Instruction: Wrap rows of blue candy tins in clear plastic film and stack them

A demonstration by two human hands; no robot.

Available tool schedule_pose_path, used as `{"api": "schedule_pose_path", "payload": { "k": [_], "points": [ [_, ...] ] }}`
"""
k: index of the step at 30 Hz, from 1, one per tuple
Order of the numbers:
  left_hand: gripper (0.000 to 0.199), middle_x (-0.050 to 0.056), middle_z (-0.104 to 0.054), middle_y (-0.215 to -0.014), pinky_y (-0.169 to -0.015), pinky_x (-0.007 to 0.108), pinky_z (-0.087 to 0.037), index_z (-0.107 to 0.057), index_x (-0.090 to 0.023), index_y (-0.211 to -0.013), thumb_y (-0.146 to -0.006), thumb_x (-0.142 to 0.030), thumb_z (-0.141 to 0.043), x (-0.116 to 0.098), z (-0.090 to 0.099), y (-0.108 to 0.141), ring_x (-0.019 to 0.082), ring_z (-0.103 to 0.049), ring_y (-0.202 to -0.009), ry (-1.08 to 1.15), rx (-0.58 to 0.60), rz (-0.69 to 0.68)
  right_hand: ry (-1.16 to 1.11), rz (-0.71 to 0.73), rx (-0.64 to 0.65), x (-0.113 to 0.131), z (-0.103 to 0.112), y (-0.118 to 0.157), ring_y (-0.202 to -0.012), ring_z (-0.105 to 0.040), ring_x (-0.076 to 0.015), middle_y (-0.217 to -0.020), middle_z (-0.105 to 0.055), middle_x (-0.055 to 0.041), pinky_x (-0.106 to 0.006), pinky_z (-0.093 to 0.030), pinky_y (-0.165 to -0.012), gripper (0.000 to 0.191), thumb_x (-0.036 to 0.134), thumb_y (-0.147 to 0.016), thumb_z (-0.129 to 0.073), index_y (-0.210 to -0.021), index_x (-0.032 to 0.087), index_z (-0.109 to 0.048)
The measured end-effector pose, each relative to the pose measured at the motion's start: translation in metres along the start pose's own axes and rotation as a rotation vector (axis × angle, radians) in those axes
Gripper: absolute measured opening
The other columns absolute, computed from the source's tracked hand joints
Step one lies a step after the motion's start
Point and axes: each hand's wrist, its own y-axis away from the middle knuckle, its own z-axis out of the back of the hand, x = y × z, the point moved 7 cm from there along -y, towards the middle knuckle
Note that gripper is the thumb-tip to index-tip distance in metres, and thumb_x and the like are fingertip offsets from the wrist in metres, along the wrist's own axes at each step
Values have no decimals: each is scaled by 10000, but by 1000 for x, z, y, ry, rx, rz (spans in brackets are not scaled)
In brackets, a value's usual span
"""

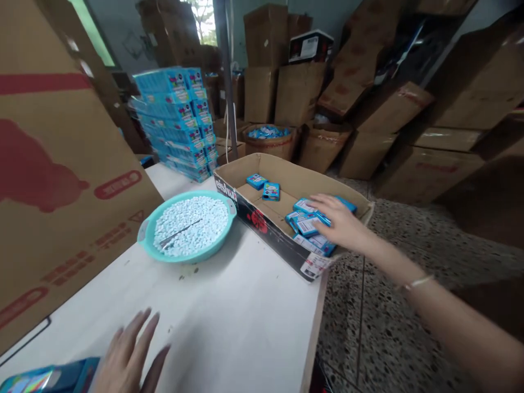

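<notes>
My right hand [338, 224] reaches into a shallow cardboard tray [274, 234], its fingers spread over a pile of small blue packets [307, 225]. Whether it grips one of them cannot be made out. Two more blue packets [271, 191] lie apart in the tray's far left part. Low in the view, my left hand [131, 355] is held over the white table [229, 311] with its fingers apart and nothing in them. Beside it, at the bottom left edge, is a blue box [53, 376], partly cut off by the frame.
A turquoise basin [188, 256] of small pale pellets with a dark thin tool stands left of the tray. Behind it rises a stack of blue boxes [176, 120]. A large carton [61, 164] borders the left side. Brown cartons [301, 93] fill the background.
</notes>
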Motion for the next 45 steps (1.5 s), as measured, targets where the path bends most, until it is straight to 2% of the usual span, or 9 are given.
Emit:
{"api": "schedule_pose_path", "payload": {
  "k": [4,8,15,20,24,28,34,39,45],
  "points": [
    [455,183,-611,-1064,-935,515,-442,-529,-106,-1162,-871,-455,-515,-4,-31,-126,327,-586,-969,-83,-75,-199,496,-220,552,-138,-42,-18,-1425,-156,-379,-1518,-294,-144,-616,-193,-1118,831,190,-627,-587,-1433,158,-389],
    [215,81,-572,-750,-618,375,-452,-594,-137,-875,-909,-291,-448,4,-75,-167,251,-543,-679,-134,9,-212,609,-247,742,-176,-38,-23,-1406,-232,-361,-1540,-244,-138,-537,-262,-1120,872,202,-681,-591,-1489,156,-269],
    [132,67,-572,-745,-620,336,-426,-595,-150,-831,-877,-184,-476,-32,-52,-107,225,-537,-698,-15,160,41,509,23,614,-170,-47,-46,-1244,-442,-366,-1314,-483,-253,-454,-411,-992,713,223,-682,-644,-1340,46,-432],
    [177,74,-602,-851,-733,357,-467,-613,-175,-894,-879,-332,-533,-80,-9,-19,229,-571,-806,186,500,247,156,-159,397,-175,-43,-50,-972,-588,-365,-975,-631,-200,-469,-444,-819,313,186,-656,-681,-954,131,-605],
    [283,104,-607,-1034,-872,346,-463,-594,-172,-1073,-919,-372,-467,-71,16,-1,230,-572,-987,261,653,379,51,-281,225,-120,-3,-49,-767,-615,-301,-867,-631,-140,-466,-440,-729,309,344,-814,-621,-1083,203,-564],
    [356,176,-541,-1208,-932,444,-409,-519,-124,-1206,-867,-224,-470,-22,4,-19,315,-494,-1139,-69,766,527,-495,-365,-13,-5,35,-19,-875,-625,-264,-969,-652,-96,-436,-493,-823,423,465,-786,-664,-1103,213,-542],
    [268,162,-582,-1095,-888,464,-411,-563,-141,-1074,-847,-154,-422,-13,-27,-38,298,-577,-1018,-59,902,490,-1131,-668,235,109,-34,61,-1014,-613,-232,-1123,-652,-71,-407,-505,-926,456,472,-770,-688,-1111,213,-531],
    [386,162,-531,-1200,-748,391,-476,-440,-193,-1281,-900,-213,-376,-19,-23,-64,282,-622,-963,-17,950,438,-1317,-687,411,138,-76,79,-1052,-603,-228,-1171,-634,-65,-394,-502,-952,473,463,-754,-703,-1119,221,-523],
    [368,142,-625,-1084,-762,388,-478,-571,-191,-1136,-890,-100,-313,-4,-13,-72,293,-625,-988,-60,1035,389,-1429,-733,449,141,-106,63,-1101,-580,-243,-1185,-626,-61,-417,-486,-979,506,457,-703,-740,-1095,218,-527]
  ]
}}
